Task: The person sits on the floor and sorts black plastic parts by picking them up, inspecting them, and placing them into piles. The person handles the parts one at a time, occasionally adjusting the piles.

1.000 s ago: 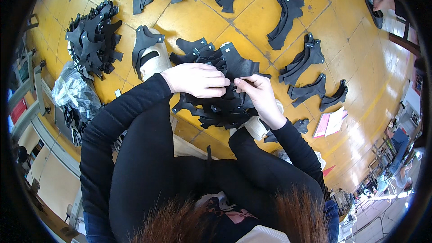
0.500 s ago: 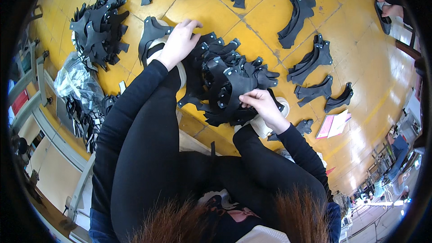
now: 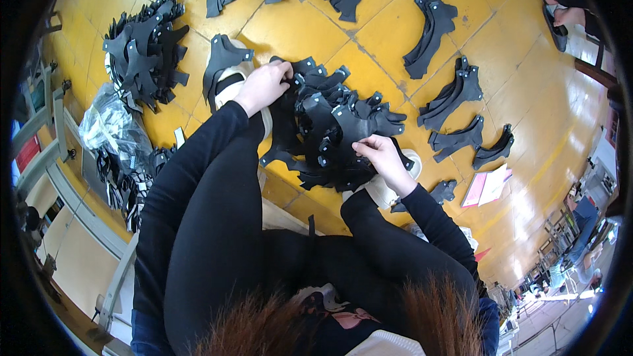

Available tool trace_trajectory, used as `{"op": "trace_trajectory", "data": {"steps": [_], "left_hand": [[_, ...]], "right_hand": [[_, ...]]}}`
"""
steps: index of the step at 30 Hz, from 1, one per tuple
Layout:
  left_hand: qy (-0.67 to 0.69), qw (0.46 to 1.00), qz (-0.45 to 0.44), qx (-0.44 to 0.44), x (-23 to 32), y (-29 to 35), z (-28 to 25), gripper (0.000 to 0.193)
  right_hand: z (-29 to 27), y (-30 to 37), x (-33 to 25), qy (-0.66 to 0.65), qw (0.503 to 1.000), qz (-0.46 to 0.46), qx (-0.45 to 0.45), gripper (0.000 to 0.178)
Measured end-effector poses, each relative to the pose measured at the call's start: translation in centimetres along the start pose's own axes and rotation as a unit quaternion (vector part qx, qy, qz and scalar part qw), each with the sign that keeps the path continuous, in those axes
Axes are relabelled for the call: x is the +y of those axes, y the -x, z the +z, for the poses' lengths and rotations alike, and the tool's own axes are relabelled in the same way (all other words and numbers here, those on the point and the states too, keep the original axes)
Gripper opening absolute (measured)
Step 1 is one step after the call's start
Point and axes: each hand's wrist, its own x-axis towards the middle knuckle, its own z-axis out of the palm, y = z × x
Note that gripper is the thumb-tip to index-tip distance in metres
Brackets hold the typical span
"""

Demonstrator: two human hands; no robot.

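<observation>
A heap of black cut pieces (image 3: 310, 115), curved strips with flared ends and small pale marks, lies on the floor between my feet. My right hand (image 3: 388, 159) pinches the edge of one black cut piece (image 3: 349, 125) on the near right of the heap, thumb against forefinger. At the heap's far left edge is my left hand (image 3: 265, 87), its fingers bent together; whatever lies under their tips is hidden. Just left of it, another black piece (image 3: 226, 56) drapes over my white left shoe (image 3: 231, 82).
Small fanned stacks of black pieces (image 3: 455, 95) lie across the yellow tiled floor (image 3: 316, 23). A taller pile (image 3: 142, 56) and a clear plastic bag (image 3: 115, 122) are at left, beside a metal frame (image 3: 86, 194). Pink and white papers (image 3: 486, 186) lie at right. Another person's foot (image 3: 559, 16) is far right.
My left hand has come nearer, from above the heap's far left side down to its edge, and its fingers have drawn in. The pinched piece in my right hand has shifted slightly.
</observation>
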Motion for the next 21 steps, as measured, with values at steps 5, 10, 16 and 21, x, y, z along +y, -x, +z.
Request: {"op": "trace_trajectory", "data": {"steps": [5,10,16,21], "left_hand": [[0.010,1.000,0.017,-0.005,0.4,-0.5,0.2,0.016],[0.056,0.998,-0.005,-0.010,-0.4,-0.3,0.4,0.017],[0.066,0.997,-0.014,-0.025,-0.6,-0.7,0.5,0.019],[0.064,0.998,0.004,-0.009,-1.0,-0.7,0.8,0.019]], "right_hand": [[-0.3,-0.4,-0.1,-0.085,0.990,-0.094,0.063,0.016],[-1.6,-1.7,-2.3,-0.140,0.975,-0.142,0.101,0.012],[-3.2,-1.6,-3.8,-0.140,0.970,-0.144,0.136,0.012],[-2.3,-1.3,-3.1,-0.137,0.976,-0.126,0.116,0.009]]}}
